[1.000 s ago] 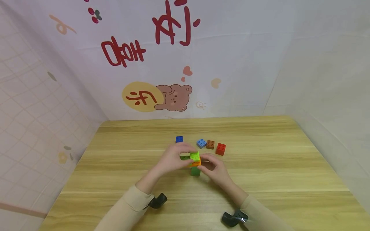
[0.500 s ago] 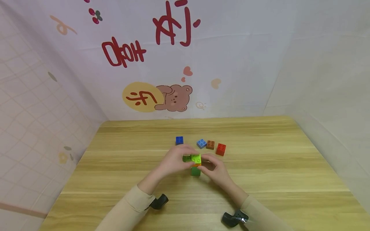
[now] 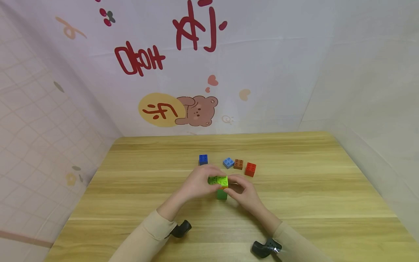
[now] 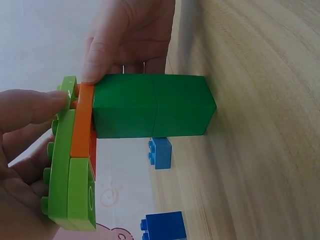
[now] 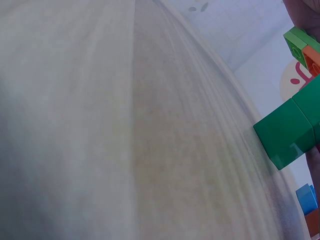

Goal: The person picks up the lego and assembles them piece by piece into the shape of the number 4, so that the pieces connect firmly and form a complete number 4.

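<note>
A stack of two dark green bricks [image 4: 150, 106] stands on the wooden table, with an orange brick [image 4: 81, 127] on top. Over the orange one lies a long light green brick [image 3: 222, 181], a second light green piece [image 4: 81, 195] joined under its far end. My left hand [image 3: 198, 181] holds the light green brick between thumb and fingers. Near the left thumb, orange studs show in a narrow gap beneath it, so it sits slightly tilted. My right hand [image 3: 244, 191] grips the stack from the right, its thumb where orange and dark green meet. Its fingertips are partly hidden.
Behind the hands lie a dark blue brick [image 3: 203, 159], a light blue brick [image 3: 228, 162], a brown brick [image 3: 238, 164] and a red brick [image 3: 250, 169]. A printed white cloth [image 3: 262, 65] hangs along the table's back edge.
The left hand has shifted slightly right and down with the light green brick, which now covers more of the orange brick. The right hand has stayed in place on the stack.
</note>
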`<state>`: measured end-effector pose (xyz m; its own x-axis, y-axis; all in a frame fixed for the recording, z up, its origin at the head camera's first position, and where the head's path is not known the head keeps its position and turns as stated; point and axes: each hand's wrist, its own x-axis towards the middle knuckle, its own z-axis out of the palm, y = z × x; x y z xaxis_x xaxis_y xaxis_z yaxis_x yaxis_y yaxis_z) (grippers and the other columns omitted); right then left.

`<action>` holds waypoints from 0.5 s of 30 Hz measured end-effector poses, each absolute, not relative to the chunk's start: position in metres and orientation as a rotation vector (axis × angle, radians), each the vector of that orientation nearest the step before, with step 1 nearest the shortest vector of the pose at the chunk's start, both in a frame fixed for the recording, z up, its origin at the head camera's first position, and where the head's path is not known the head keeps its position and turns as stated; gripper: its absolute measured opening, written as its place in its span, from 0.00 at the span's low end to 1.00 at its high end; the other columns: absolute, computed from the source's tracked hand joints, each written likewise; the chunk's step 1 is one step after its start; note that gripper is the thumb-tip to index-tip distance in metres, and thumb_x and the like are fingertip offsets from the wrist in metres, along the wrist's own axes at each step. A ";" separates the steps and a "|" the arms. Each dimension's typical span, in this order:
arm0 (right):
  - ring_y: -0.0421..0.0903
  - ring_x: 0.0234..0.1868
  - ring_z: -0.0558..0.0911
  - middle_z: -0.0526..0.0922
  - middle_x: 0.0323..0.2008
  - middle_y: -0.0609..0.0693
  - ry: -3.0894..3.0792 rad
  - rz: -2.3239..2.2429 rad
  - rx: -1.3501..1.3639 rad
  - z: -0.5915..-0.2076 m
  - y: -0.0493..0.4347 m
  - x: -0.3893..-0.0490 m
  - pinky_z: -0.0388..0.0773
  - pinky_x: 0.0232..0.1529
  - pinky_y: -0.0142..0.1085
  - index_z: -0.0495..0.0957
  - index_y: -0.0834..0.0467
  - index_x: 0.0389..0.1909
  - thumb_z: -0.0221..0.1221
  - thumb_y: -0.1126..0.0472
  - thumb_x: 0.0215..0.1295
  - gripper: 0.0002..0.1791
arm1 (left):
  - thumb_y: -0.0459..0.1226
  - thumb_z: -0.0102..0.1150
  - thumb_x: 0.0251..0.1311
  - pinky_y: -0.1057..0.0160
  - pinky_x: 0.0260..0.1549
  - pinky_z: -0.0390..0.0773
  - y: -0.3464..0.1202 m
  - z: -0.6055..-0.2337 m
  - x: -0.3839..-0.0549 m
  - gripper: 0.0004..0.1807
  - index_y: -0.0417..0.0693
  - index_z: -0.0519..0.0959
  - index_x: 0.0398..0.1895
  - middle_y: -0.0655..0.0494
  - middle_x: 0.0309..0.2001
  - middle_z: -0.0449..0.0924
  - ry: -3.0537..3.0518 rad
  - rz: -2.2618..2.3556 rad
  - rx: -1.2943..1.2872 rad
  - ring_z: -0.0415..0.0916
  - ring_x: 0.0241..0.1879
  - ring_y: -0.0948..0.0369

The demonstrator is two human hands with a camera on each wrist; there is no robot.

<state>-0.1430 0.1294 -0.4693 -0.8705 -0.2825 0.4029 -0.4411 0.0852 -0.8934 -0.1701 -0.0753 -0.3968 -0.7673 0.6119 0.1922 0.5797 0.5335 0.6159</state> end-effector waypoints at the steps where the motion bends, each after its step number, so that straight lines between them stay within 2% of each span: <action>1: 0.42 0.50 0.80 0.81 0.48 0.62 -2.223 1.900 0.739 -0.469 0.129 -0.143 0.77 0.49 0.60 0.79 0.70 0.51 0.65 0.76 0.59 0.18 | 0.33 0.71 0.57 0.62 0.46 0.79 -0.075 -0.396 -0.170 0.16 0.46 0.86 0.50 0.55 0.47 0.83 2.706 1.064 1.047 0.78 0.49 0.59; 15: 0.46 0.49 0.81 0.81 0.47 0.62 -2.191 1.912 0.759 -0.469 0.130 -0.143 0.77 0.48 0.61 0.79 0.71 0.51 0.65 0.78 0.58 0.18 | 0.32 0.72 0.55 0.59 0.49 0.79 -0.073 -0.393 -0.169 0.15 0.47 0.87 0.48 0.58 0.45 0.83 2.690 1.095 0.941 0.77 0.49 0.59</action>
<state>-0.1427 0.1297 -0.4692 -0.8637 -0.2801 0.4190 -0.4530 0.0671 -0.8890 -0.1692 -0.0726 -0.3929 -0.8065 0.5737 0.1430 0.5105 0.5536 0.6580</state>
